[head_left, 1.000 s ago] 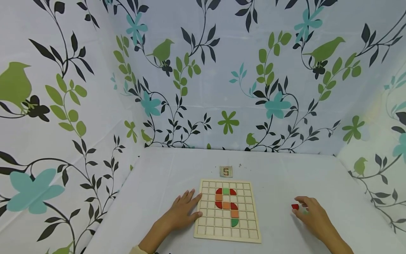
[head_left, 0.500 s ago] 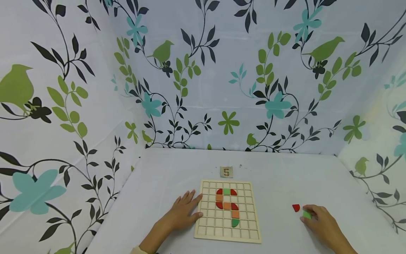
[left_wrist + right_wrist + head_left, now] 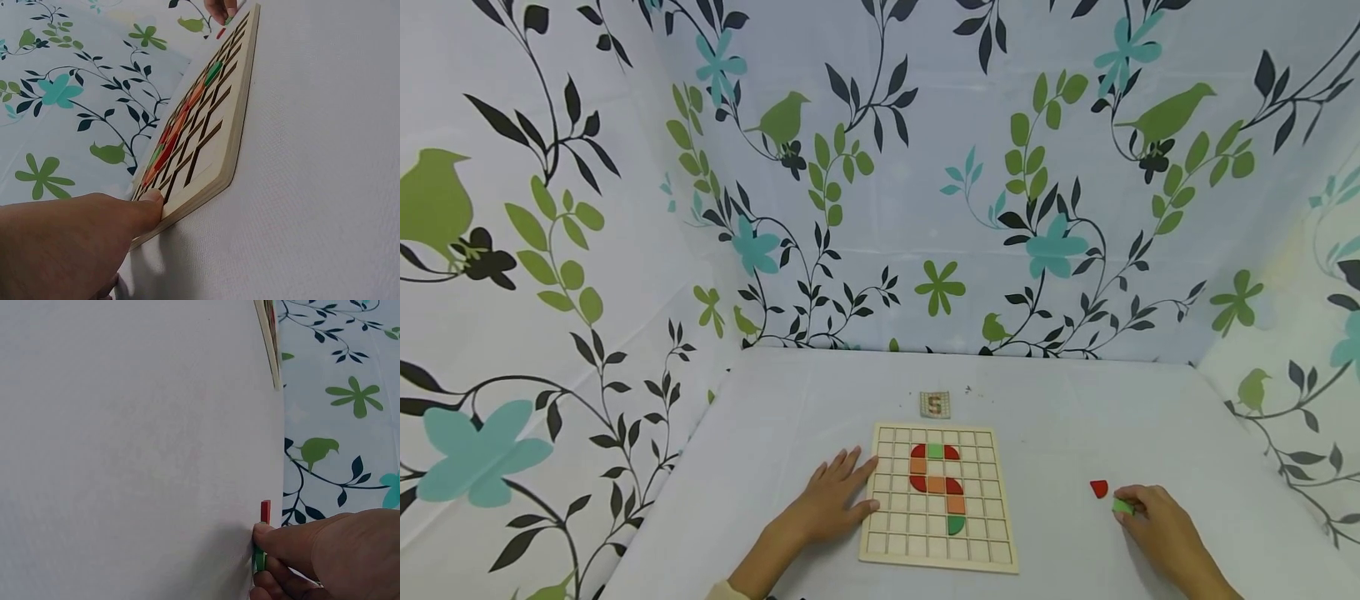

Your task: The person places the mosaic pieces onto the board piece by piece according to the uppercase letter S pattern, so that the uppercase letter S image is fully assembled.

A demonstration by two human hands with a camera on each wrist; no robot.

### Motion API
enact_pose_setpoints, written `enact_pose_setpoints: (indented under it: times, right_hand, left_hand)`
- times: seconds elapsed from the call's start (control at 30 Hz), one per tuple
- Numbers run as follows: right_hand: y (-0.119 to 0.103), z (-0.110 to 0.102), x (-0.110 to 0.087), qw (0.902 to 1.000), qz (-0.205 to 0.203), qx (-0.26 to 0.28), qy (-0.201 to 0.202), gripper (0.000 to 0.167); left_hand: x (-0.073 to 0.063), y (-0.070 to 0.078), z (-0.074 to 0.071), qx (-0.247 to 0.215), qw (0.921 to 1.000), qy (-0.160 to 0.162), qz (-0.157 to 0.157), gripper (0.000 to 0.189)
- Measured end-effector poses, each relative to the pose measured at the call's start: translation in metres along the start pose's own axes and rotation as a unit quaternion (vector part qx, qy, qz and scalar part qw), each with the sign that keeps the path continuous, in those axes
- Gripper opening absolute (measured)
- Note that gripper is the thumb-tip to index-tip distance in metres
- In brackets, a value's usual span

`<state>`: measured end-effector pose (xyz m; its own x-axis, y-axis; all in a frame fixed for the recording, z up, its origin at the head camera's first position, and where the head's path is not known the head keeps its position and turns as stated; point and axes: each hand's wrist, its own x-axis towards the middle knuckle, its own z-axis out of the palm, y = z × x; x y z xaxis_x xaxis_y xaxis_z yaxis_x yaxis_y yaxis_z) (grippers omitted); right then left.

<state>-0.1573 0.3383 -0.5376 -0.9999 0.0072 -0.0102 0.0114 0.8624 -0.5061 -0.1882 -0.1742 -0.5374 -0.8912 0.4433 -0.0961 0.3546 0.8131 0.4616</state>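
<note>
A wooden grid board lies on the table, with red, orange and green tiles set in its squares in an S-like curve. My left hand lies along the board's left side, fingers spread and straight; in the left wrist view its thumb rests on the board's edge. Off to the right, my right hand pinches a light green tile between thumb and fingers. Just left of those fingertips lies a loose red tile with a curved edge, also seen beyond the thumb in the right wrist view.
Behind the board lies a small card printed with a similar S pattern. A white cloth covers the table. Hanging fabric with leaves, birds and flowers encloses the back and both sides.
My right hand has drawn back from the red tile, which now lies uncovered, and has taken hold of the light green tile, since tipped in the fingers. The left hand and board stay put.
</note>
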Motion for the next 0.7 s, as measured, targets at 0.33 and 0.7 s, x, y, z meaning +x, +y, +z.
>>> enact_pose_setpoints:
  times: [0.33, 0.7]
  right_hand:
    - [-0.002, -0.005, 0.022, 0.9989, -0.017, 0.009, 0.043, 0.03]
    - [-0.08, 0.028, 0.03, 0.9935, -0.087, 0.047, 0.056, 0.032]
  left_hand:
    - [-0.001, 0.001, -0.001, 0.003, 1.0, -0.001, -0.004, 0.074]
    - [-0.001, 0.001, 0.0, 0.007, 1.0, 0.002, -0.007, 0.075]
